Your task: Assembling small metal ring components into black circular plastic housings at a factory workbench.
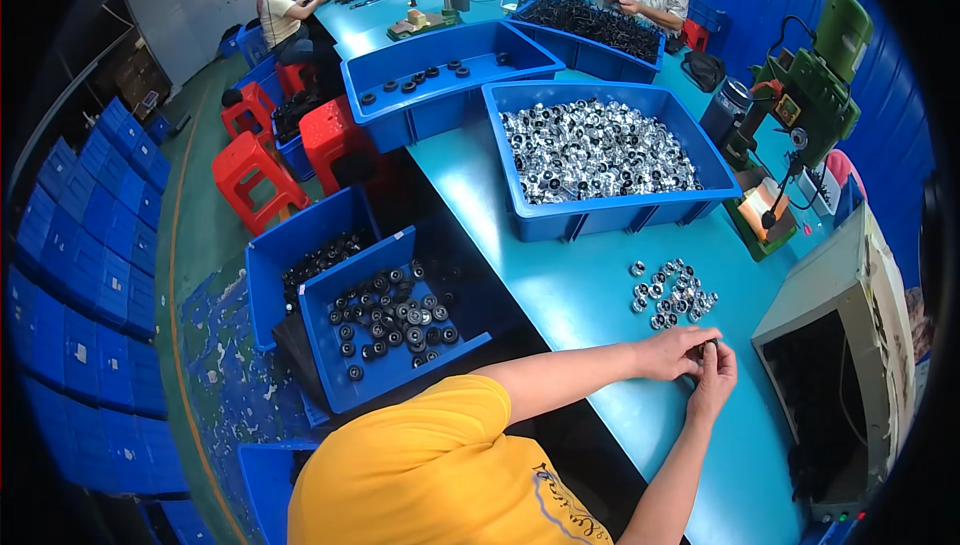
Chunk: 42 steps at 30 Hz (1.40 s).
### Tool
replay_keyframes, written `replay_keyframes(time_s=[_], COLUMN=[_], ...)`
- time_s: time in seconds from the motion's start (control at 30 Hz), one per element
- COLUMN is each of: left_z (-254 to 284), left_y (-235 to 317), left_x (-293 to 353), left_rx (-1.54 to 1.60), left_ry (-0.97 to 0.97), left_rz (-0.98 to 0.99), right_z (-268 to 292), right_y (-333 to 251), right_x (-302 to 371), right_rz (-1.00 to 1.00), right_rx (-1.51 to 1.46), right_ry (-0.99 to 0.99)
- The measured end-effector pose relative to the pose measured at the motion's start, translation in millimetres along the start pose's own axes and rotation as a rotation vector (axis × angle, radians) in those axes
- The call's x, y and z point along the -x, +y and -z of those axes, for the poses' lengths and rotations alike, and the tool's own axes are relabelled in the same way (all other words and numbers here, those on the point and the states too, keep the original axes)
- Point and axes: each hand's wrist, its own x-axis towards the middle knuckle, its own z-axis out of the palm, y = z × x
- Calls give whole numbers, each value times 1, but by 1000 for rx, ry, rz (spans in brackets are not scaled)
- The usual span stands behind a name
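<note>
Over the teal table, my left hand and my right hand meet at the fingertips. Both are closed on a small black part, mostly hidden by the fingers, so its exact kind is unclear. Just beyond them lies a loose pile of small silver-and-black round parts. Farther off, a blue bin is filled with more of these silver parts. Down to my left, a tilted blue bin holds many small black wheels.
A beige open-fronted box stands close at my right, with a green bench press behind it. Another blue bin contains several black wheels. Red stools and stacked blue crates occupy the left. Other people sit at the far end.
</note>
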Motion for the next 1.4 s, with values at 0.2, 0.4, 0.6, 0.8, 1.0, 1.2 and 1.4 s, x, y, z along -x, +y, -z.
replay_keyframes(time_s=[0.2, 0.4, 0.6, 0.8, 1.0, 1.2, 1.4], left_z=[0, -2, -3, 4, 10, 1, 2], left_y=[-5, -10, -7, 3, 12, -1, -13], left_x=[-1, 3, 4, -1, -5, -5, -5], left_rx=[18, -129, -255, 45, 203, 124, 224], left_ry=[15, 37, 51, 46, -15, 111, 47], left_rz=[27, -50, -130, -19, 181, 84, 192], right_z=[-3, -2, -2, 6, 6, 5, -3], right_y=[-5, 2, -4, -6, -10, -3, -9], right_x=[3, 3, 5, 1, 4, 3, 11], right_rz=[66, 82, -65, -85, -68, -55, -102], right_rx=[35, 62, -129, -209, -121, -78, -80], right_ry=[-19, 5, -25, -85, -116, -182, -126])
